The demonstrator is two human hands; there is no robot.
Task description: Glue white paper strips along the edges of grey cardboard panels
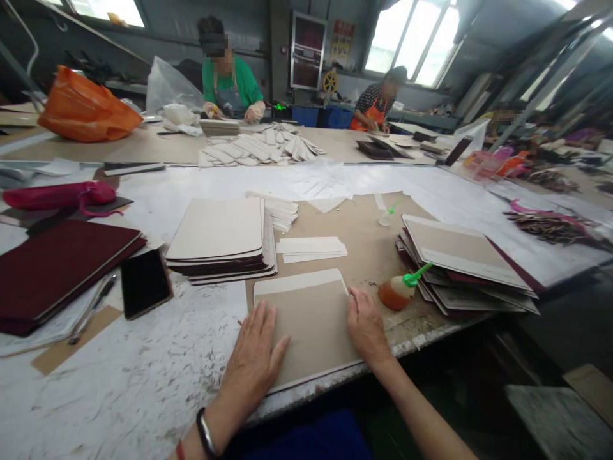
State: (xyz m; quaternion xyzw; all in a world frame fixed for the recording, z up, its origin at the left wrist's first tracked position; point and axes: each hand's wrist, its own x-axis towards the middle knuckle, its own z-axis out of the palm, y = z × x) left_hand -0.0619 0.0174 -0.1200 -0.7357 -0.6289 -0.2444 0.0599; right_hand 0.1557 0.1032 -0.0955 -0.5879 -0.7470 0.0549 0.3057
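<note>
A tan board with a pale upper border (309, 319) lies at the table's front edge, between my hands. My left hand (253, 351) rests flat on its left side with the fingers stretched out. At the right edge, the curled fingers of my right hand (366, 326) grip the board; my fingertips are partly hidden. A squeeze bottle with amber liquid and a green nozzle (396, 292) stands just right of that hand. Beyond the board lie pale paper strips (312, 248). Left of these is a stack of cream-faced boards (218, 233).
More boards (469, 255) are piled unevenly on the right. A phone (144, 284), a pen (93, 308) and dark red boards (62, 268) lie left. A small bottle (385, 218) stands farther back. Two people (232, 83) work across the table, near loose pale pieces (261, 145).
</note>
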